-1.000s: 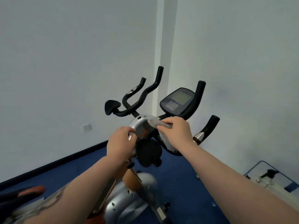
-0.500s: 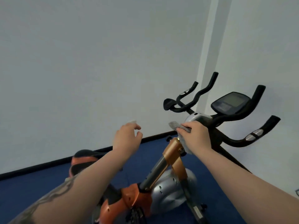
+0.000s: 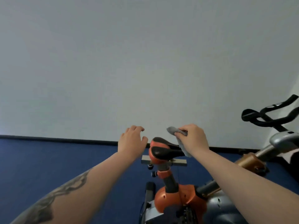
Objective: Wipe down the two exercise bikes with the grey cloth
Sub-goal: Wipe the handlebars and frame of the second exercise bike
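An orange, silver and black exercise bike [image 3: 176, 198] stands below me. Its black and orange saddle [image 3: 163, 149] is in the middle of the view. My right hand [image 3: 195, 139] is shut on the grey cloth [image 3: 174, 130], held just above the saddle's right end; part of the cloth hangs below my palm. My left hand [image 3: 131, 141] hovers open to the left of the saddle, fingers spread, apart from it. The black handlebars [image 3: 268, 115] and silver stem [image 3: 281, 139] are at the far right. Only one bike is in view.
A plain white wall [image 3: 145, 62] fills the upper view, with a dark skirting strip [image 3: 64, 140] along its foot. Blue carpet [image 3: 56, 167] covers the floor to the left of the bike. A pedal crank [image 3: 149, 191] sticks out low beside the orange housing.
My view has swung left from the handlebars to the saddle. Both hands left the handlebar stem; my right hand carried the cloth over to the saddle, my left hand came off and opened.
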Demonstrator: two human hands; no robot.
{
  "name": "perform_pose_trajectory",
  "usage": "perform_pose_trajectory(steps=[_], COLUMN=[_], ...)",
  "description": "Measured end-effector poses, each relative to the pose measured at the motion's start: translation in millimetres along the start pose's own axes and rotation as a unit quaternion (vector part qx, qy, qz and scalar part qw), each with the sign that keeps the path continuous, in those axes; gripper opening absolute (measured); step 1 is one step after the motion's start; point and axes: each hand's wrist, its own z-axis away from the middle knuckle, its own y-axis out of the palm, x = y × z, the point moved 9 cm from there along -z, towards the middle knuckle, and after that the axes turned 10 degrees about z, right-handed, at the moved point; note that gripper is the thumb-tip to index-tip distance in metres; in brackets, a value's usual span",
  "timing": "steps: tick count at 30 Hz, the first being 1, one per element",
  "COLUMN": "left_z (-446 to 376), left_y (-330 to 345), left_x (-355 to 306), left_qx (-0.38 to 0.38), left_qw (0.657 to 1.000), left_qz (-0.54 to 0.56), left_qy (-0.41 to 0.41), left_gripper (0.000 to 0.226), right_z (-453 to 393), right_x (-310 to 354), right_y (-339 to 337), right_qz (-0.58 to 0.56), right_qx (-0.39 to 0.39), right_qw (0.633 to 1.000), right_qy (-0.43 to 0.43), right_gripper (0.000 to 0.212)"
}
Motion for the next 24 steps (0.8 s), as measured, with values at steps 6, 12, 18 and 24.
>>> perform_pose_trajectory(steps=[6, 12, 18, 24], left_z=[-13.1, -65.8, -147.2, -217.6], left_y=[-61.8, -109.2, -133.2, -94.5], left_x=[87.7, 173.9, 212.8, 225.7], left_qx=[-0.029, -0.022, -0.021, 0.008], left_qw=[0.999, 1.0, 0.999, 0.995], left_qz=[0.002, -0.003, 0.012, 0.063], left_qy=[-0.036, -0.021, 0.04, 0.082], left_gripper=[0.04, 0.04, 0.039, 0.036], right_z=[-27.3, -76.1, -125.5, -172.0], right_x=[92.6, 176.3, 220.1, 205.7], right_y=[51.0, 93.3, 108.5, 139.0], right_qz=[-0.011, -0.009, -0.01, 0.027], right_qx=[0.005, -0.039, -0.085, -0.103], right_qw=[1.0, 0.999, 0.996, 0.992], right_qy=[-0.028, -0.02, 0.02, 0.071], right_gripper=[0.016, 0.018, 0.017, 0.018])
